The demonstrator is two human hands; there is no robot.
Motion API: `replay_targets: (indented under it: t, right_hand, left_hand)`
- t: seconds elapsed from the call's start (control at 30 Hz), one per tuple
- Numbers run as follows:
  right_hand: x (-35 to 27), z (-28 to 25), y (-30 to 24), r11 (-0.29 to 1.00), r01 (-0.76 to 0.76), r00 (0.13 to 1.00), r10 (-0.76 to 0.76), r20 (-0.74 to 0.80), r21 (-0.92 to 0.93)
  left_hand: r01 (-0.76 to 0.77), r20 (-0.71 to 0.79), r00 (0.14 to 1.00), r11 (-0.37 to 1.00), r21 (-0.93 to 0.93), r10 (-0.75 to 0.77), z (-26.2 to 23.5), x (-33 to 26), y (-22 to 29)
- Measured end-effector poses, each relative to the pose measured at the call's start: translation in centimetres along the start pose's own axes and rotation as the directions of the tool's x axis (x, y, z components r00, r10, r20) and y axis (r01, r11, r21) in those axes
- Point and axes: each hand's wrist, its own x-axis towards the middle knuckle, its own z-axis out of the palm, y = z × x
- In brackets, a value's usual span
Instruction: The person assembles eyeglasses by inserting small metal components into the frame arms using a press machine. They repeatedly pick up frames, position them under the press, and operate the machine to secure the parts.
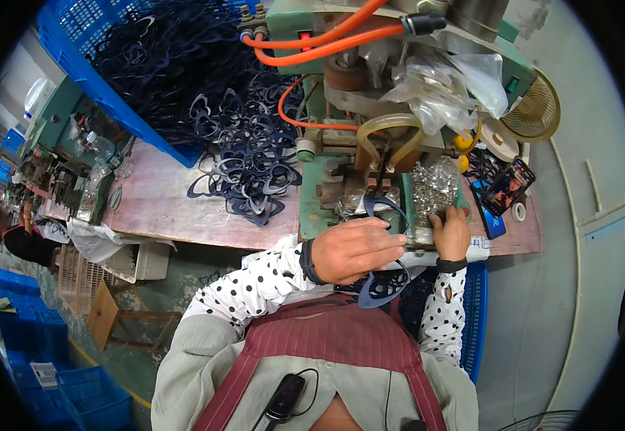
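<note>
My left hand (355, 250) is closed on a dark blue looped cut-out piece (384, 293), in front of the green press (314, 192). One end of the piece reaches up under the press head, and the other hangs below my hand. My right hand (451, 233) is at the near edge of a tray of small shiny metal parts (434, 185). Its fingers are curled down at the parts, and whatever they pinch is too small or hidden to name.
A heap of dark blue cut-outs (244, 169) spreads left of the press, beside a blue crate (97, 86). Orange air hoses (327, 39) cross above. Two phones (508, 188) and a tape roll (518, 212) lie right. A blue basket (475, 316) stands below the table edge.
</note>
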Motion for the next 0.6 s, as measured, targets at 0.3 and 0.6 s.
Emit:
replay_targets:
  t: [0.3,0.6]
  right_hand:
    - [1.2,1.7,0.2,0.849,-0.090,0.966,0.202,-0.162,0.521]
    - [0.7,2.0,-0.4,0.858,-0.084,0.940,0.237,-0.246,0.507]
  left_hand:
    - [-0.058,0.037,0.998,0.948,0.314,0.049,-1.9,-1.6,0.5]
    - [0.729,-0.541,0.566,0.071,0.681,-0.622,-2.7,-10.9,-11.9]
